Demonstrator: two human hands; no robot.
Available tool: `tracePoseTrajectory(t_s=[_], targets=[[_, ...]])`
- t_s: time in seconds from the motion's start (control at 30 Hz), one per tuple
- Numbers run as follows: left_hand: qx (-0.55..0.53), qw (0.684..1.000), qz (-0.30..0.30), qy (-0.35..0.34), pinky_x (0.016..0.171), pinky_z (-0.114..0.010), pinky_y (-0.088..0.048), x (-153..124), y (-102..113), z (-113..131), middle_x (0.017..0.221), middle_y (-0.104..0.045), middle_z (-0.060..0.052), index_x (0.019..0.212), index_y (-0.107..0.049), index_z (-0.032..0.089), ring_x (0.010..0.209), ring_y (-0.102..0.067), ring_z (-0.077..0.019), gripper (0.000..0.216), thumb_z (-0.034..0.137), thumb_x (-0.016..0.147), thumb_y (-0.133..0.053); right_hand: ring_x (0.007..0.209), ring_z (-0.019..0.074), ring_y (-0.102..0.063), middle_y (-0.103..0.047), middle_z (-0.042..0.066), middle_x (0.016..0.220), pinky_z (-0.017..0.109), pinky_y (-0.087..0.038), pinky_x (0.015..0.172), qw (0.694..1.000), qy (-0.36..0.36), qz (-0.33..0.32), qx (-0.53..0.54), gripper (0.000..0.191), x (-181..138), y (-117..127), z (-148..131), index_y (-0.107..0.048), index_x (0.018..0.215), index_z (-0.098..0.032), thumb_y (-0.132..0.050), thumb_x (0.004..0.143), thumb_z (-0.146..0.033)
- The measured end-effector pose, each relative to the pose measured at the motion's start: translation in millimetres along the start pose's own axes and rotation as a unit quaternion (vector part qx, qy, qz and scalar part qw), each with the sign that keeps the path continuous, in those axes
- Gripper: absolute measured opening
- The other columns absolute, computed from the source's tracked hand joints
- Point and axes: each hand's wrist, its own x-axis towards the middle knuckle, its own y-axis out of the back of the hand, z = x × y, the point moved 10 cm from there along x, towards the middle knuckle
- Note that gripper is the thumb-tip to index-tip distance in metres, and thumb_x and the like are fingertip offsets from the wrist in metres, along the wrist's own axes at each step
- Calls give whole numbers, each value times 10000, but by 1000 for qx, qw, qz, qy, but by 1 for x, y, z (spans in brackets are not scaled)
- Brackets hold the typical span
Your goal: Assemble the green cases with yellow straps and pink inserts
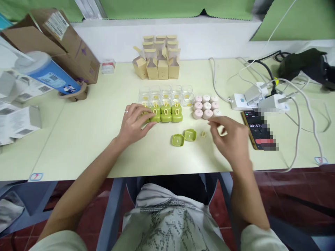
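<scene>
My left hand [134, 122] curls around the left end of a block of small green cases [166, 117] with pale yellow loop handles. Its fingers and thumb close on the leftmost green case, which they mostly hide. My right hand [230, 136] is bent into a pinch just below the pink and white round containers [206, 106]. Whether anything small sits between its fingertips is hidden. Between the hands lie two open green case halves, a left one [178, 140] and a right one [190, 135]. A tiny yellow piece [203, 134] rests beside them.
Clear plastic cups [166, 92] stand behind the green cases, with open kraft boxes [162, 68] against the wall. At right are a phone [258, 129], a power strip [240, 101] and trailing cables. A blue canister [53, 75], a cardboard box [65, 45] and white boxes [21, 122] occupy the left.
</scene>
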Motion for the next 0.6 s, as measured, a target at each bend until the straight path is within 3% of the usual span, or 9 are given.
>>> tracePoseTrajectory(t_s=[0.07,0.13,0.2,0.27,0.33,0.4,0.53,0.6], targets=[[-48,999,1,-4,909,-442,-549,2,6,27,1106,-813,-83,1166,-764,241,1043,-712,-258,158,353,1055,-771,750,310,-761,-843,94,951,399,-480,605,988,-53,-62,-133,194,-13,9,31,-822,1117,-247,-653,1025,-270],[-107,994,-34,9,967,-440,-585,2,0,56,1175,-794,-99,1282,-721,226,1079,-726,-250,260,365,1066,-764,729,337,-742,-843,125,1012,378,-399,555,967,-96,-126,-200,240,-23,9,66,-833,1148,-246,-769,963,-385],[-110,989,-94,22,1082,-514,-593,-3,-17,83,1381,-736,-180,1462,-645,201,1267,-699,-323,548,543,1048,-757,771,352,-748,-828,151,1048,373,-406,569,955,-119,-190,-196,302,-27,-2,92,-841,1143,-245,-821,912,-438],[-96,983,-151,33,1147,-563,-582,-9,-37,101,1513,-657,-243,1560,-564,152,1387,-644,-387,743,601,1008,-779,824,334,-761,-817,132,998,382,-469,633,951,-133,-247,-131,192,-28,-17,108,-833,1036,-242,-801,900,-375],[-87,977,-189,49,1155,-567,-584,-16,-53,106,1519,-652,-245,1585,-526,128,1399,-637,-395,710,506,1036,-772,843,305,-766,-810,97,907,391,-514,719,947,-142,-279,-71,75,-26,-28,112,-793,908,-236,-742,905,-290],[-87,972,-205,74,1136,-556,-593,-22,-62,103,1462,-693,-212,1566,-535,137,1354,-662,-372,591,410,1077,-723,846,293,-767,-821,83,887,399,-523,761,949,-139,-279,-48,98,-24,-32,109,-767,884,-235,-684,925,-266],[-99,971,-189,111,1094,-533,-605,-30,-59,95,1335,-739,-172,1466,-601,157,1248,-694,-345,455,402,1093,-691,843,298,-782,-844,91,931,406,-540,755,963,-127,-237,-16,168,-20,-32,94,-777,1035,-227,-716,932,-344],[-99,973,-168,128,1089,-519,-609,-32,-53,93,1302,-731,-164,1437,-610,166,1229,-699,-334,415,375,1089,-694,803,293,-780,-822,79,851,407,-556,753,965,-117,-234,-5,124,-19,-35,86,-756,981,-228,-747,896,-318]])
